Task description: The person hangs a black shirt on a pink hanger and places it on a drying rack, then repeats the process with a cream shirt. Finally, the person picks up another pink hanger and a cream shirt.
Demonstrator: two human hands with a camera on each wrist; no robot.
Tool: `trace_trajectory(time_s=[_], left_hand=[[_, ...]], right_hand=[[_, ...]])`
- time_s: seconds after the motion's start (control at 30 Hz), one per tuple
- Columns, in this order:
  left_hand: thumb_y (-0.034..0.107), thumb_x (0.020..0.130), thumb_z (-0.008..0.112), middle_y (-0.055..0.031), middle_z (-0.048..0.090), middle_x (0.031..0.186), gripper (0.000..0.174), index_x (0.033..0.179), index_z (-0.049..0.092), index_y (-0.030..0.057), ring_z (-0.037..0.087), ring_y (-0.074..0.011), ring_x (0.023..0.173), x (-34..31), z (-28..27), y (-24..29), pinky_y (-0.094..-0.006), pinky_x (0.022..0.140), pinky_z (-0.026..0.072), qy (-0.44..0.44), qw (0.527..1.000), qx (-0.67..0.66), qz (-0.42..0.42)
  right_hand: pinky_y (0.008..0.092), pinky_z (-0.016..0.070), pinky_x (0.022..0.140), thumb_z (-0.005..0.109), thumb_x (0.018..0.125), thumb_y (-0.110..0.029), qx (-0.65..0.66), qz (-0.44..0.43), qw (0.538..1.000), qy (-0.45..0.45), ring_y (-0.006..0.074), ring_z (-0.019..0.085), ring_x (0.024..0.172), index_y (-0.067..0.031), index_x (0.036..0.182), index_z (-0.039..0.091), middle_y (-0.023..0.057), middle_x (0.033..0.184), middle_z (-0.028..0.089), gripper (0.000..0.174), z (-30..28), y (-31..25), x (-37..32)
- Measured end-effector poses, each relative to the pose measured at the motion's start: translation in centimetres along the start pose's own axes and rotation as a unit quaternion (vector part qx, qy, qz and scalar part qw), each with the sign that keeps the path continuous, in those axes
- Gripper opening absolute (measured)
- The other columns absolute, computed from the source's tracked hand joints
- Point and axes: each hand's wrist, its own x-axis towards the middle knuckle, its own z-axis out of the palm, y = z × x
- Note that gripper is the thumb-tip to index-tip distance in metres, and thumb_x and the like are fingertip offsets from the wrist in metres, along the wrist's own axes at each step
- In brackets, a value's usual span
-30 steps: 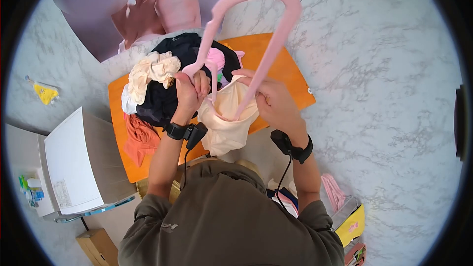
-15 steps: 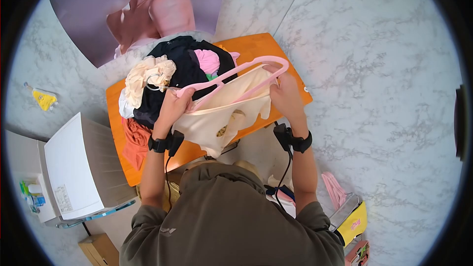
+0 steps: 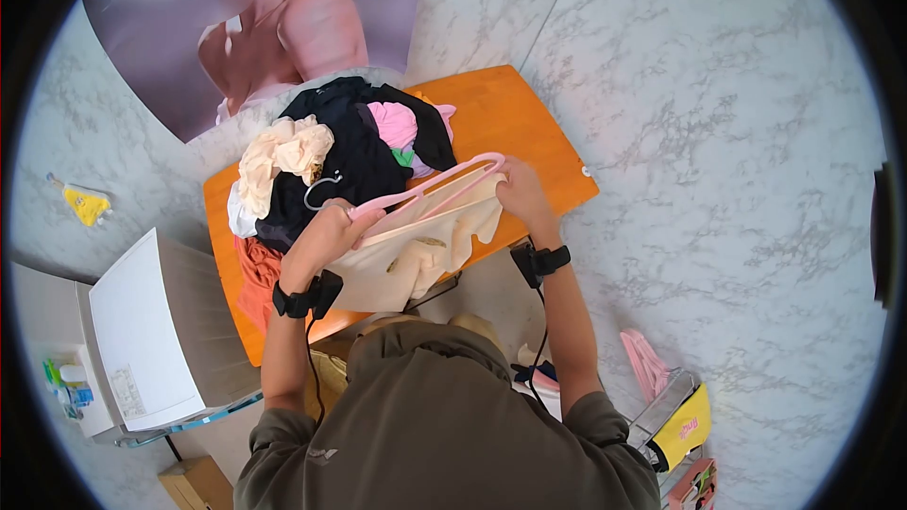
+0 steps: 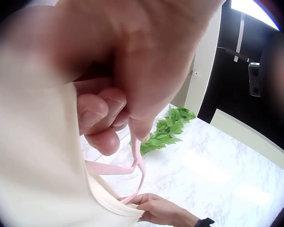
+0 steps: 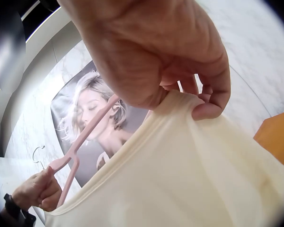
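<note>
A pink clothes hanger [image 3: 411, 194] with a metal hook [image 3: 321, 192] lies slantwise inside the opening of a cream top [image 3: 364, 274]. My left hand [image 3: 323, 241] grips the hanger near its hook end; in the right wrist view its fingers curl round the pink neck [image 5: 61, 163]. My right hand [image 3: 522, 196] pinches the top's edge at the hanger's far end, thumb and fingers on the cloth [image 5: 180, 101]. Between both hands the top's edge is stretched, and its body hangs down in front of the table, with a dark printed patch partly folded away.
An orange table [image 3: 543, 123] bears a heap of clothes: black garments [image 3: 345, 127], a crumpled cream one [image 3: 279, 161], a pink one [image 3: 392, 121] and a rust-coloured one [image 3: 257, 274]. A white-topped cabinet [image 3: 142, 321] stands left. Pink hangers [image 3: 644, 364] and a yellow item [image 3: 685, 425] are at lower right.
The hanger has swung down from upright to lie along the top's opening. Both hands have spread apart, stretching the top's edge, then moved lower and nearer the body.
</note>
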Motion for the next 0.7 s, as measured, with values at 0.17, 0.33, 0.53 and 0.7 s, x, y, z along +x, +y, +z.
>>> trace_trajectory(time_s=[0.17, 0.33, 0.53, 0.7], left_hand=[[0.035, 0.091, 0.059, -0.0251, 0.057, 0.065, 0.05, 0.07, 0.06, -0.0096, 0.057, -0.0369, 0.058, -0.5, 1.0, -1.5, -0.0403, 0.056, 0.0447, -0.015, 0.991, 0.123, 0.06], [0.034, 0.09, 0.061, -0.0245, 0.057, 0.065, 0.048, 0.069, 0.061, -0.01, 0.058, -0.0385, 0.06, 0.1, 1.5, -0.9, -0.0409, 0.057, 0.0458, 0.021, 0.992, 0.12, 0.037], [0.028, 0.088, 0.064, -0.0246, 0.055, 0.061, 0.041, 0.069, 0.062, -0.0076, 0.056, -0.0385, 0.056, 0.7, 2.8, -0.2, -0.0409, 0.052, 0.0436, 0.034, 0.993, 0.096, 0.067], [0.026, 0.088, 0.065, -0.0235, 0.055, 0.062, 0.037, 0.069, 0.063, -0.0064, 0.054, -0.0374, 0.053, 1.0, 3.0, 0.0, -0.0398, 0.051, 0.042, 0.051, 0.99, 0.086, 0.097]], right_hand=[[0.0362, 0.0462, 0.091, 0.046, 0.069, 0.004, -0.052, 0.005, 0.999, -0.001, 0.0318, 0.058, 0.107, 0.0036, 0.101, 0.066, 0.0197, 0.113, 0.062, 0.038, 1.0, -1.1, -0.4], [0.0391, 0.045, 0.094, 0.048, 0.069, 0.004, -0.056, -0.021, 0.998, -0.011, 0.0364, 0.057, 0.109, 0.005, 0.105, 0.064, 0.0216, 0.117, 0.06, 0.04, 2.4, -2.5, -1.2], [0.0401, 0.0452, 0.094, 0.047, 0.068, 0.005, -0.055, -0.031, 0.998, 0.007, 0.04, 0.056, 0.107, 0.0062, 0.11, 0.061, 0.0227, 0.118, 0.058, 0.044, 3.4, -5.5, -2.5], [0.0403, 0.0443, 0.094, 0.045, 0.069, 0.007, -0.049, -0.061, 0.997, -0.001, 0.0399, 0.054, 0.109, 0.0062, 0.111, 0.059, 0.0226, 0.12, 0.057, 0.044, 4.5, -7.1, -4.1]])
